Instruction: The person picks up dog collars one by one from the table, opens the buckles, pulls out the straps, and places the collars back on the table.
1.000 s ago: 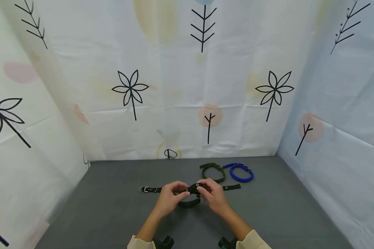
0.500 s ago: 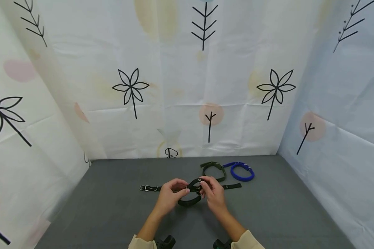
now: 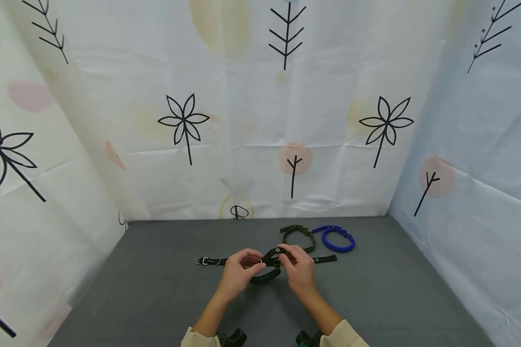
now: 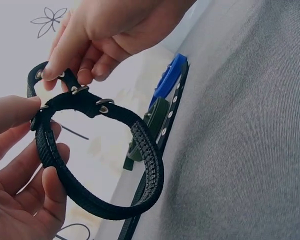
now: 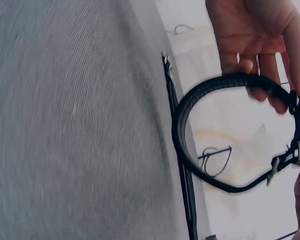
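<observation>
Between both hands is a black collar [image 4: 157, 167], bent into a ring, its padded inner side partly showing. My left hand [image 3: 238, 273] pinches it by a metal keeper [image 4: 44, 107], thumb on the near side and other fingers behind the ring. The eyelet strap end [image 4: 31, 87] arches up from there into a smaller loop. My right hand [image 3: 300, 271] pinches this strap end between thumb and fingers, close to the buckle [image 4: 80, 90]. A metal D-ring [image 4: 105, 105] sits beside the buckle. In the right wrist view the buckle area is partly behind the right fingers.
Behind the hands a second black collar [image 3: 325, 259] lies stretched out straight on the grey table [image 3: 156, 294]. Farther back to the right are a green collar [image 3: 313, 241] and a blue collar [image 3: 338, 249], each in a ring. Patterned cloth walls [image 3: 260, 183] border the table.
The strap end, earlier lying flatter between the hands, now bows upward into a small open loop. My right hand has shifted slightly up; my left hand keeps its grip.
</observation>
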`<state>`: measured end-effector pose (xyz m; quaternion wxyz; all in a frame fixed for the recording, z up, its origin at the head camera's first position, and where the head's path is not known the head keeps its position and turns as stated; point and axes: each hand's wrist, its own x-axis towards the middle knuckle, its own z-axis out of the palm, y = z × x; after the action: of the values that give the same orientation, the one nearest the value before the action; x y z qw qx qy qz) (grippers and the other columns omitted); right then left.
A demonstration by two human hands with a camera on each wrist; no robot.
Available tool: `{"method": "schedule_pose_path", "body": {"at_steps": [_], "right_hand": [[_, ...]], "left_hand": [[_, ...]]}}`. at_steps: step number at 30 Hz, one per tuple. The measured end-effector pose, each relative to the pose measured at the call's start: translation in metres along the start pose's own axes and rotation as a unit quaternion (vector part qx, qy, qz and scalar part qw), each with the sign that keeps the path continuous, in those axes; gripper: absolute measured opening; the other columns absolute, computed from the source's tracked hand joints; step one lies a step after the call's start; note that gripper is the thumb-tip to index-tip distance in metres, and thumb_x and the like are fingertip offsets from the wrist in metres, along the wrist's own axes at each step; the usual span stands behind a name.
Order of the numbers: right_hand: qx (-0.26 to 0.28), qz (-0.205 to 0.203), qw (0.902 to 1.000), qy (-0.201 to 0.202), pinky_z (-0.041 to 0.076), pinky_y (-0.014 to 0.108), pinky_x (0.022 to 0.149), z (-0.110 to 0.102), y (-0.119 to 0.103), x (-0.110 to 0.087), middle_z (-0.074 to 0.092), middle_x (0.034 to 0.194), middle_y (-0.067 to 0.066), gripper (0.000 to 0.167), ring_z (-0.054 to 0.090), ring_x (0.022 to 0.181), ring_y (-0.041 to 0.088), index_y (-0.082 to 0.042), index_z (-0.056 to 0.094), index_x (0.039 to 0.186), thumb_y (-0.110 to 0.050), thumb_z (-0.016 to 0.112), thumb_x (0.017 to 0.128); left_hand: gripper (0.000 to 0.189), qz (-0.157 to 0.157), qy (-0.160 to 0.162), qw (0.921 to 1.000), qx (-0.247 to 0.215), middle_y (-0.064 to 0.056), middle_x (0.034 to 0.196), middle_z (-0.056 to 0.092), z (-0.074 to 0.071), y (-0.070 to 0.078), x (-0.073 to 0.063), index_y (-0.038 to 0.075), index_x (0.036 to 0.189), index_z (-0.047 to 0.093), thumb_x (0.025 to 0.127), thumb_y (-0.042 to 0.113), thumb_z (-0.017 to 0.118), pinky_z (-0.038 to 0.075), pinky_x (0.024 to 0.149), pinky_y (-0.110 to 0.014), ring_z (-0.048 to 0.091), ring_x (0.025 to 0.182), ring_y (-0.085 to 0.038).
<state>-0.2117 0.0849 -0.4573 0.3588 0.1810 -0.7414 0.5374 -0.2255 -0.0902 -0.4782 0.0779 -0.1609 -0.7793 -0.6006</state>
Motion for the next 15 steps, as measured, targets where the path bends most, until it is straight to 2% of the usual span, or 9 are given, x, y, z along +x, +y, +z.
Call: {"method": "schedule_pose_path", "body": {"at_steps": [3, 6, 10, 12, 15], "right_hand": [[0.052, 0.104, 0.9932, 0.006, 0.051, 0.029, 0.050, -0.0008, -0.0007, 0.0008, 0.065, 0.077, 0.019, 0.012, 0.059, 0.054, 0.026, 0.008, 0.071, 0.097, 0.009, 0.067, 0.086], [0.112, 0.186, 0.9760, 0.013, 0.053, 0.033, 0.053, -0.0013, -0.0009, 0.0028, 0.065, 0.076, 0.027, 0.012, 0.060, 0.056, 0.028, 0.012, 0.070, 0.098, 0.003, 0.063, 0.092], [0.145, 0.222, 0.9641, -0.001, 0.054, 0.031, 0.056, -0.0016, -0.0014, 0.0060, 0.064, 0.076, 0.030, 0.016, 0.061, 0.059, 0.023, 0.014, 0.068, 0.100, 0.002, 0.062, 0.093], [0.146, 0.226, 0.9630, -0.006, 0.054, 0.030, 0.057, -0.0015, -0.0021, 0.0067, 0.065, 0.078, 0.029, 0.016, 0.062, 0.061, 0.023, 0.015, 0.068, 0.100, 0.002, 0.062, 0.093], [0.139, 0.234, 0.9623, -0.007, 0.054, 0.029, 0.058, -0.0017, -0.0043, 0.0066, 0.067, 0.083, 0.027, 0.016, 0.063, 0.064, 0.029, 0.014, 0.069, 0.100, 0.001, 0.063, 0.093]], "left_hand": [[0.015, 0.007, 0.003, 1.0000, -0.002, -0.002, 0.093, 0.069, 0.0028, 0.0005, -0.0004, 0.013, 0.099, 0.071, 0.085, 0.015, 0.076, 0.050, 0.072, -0.030, 0.064, 0.084, -0.016], [0.015, 0.019, 0.002, 0.9998, 0.007, -0.004, 0.092, 0.068, 0.0055, -0.0004, -0.0013, 0.012, 0.100, 0.071, 0.085, 0.010, 0.076, 0.050, 0.070, -0.031, 0.062, 0.083, -0.018], [0.017, 0.032, -0.004, 0.9990, 0.033, -0.003, 0.090, 0.066, 0.0075, -0.0015, -0.0019, 0.013, 0.100, 0.070, 0.085, 0.006, 0.074, 0.049, 0.069, -0.032, 0.060, 0.080, -0.017], [0.020, 0.041, -0.008, 0.9979, 0.051, -0.001, 0.091, 0.065, 0.0080, -0.0007, -0.0014, 0.015, 0.100, 0.070, 0.085, 0.003, 0.073, 0.048, 0.068, -0.031, 0.059, 0.079, -0.015], [0.025, 0.060, -0.017, 0.9945, 0.084, 0.002, 0.094, 0.064, 0.0099, 0.0008, 0.0005, 0.017, 0.100, 0.070, 0.084, -0.002, 0.071, 0.049, 0.068, -0.031, 0.058, 0.078, -0.013]]}}
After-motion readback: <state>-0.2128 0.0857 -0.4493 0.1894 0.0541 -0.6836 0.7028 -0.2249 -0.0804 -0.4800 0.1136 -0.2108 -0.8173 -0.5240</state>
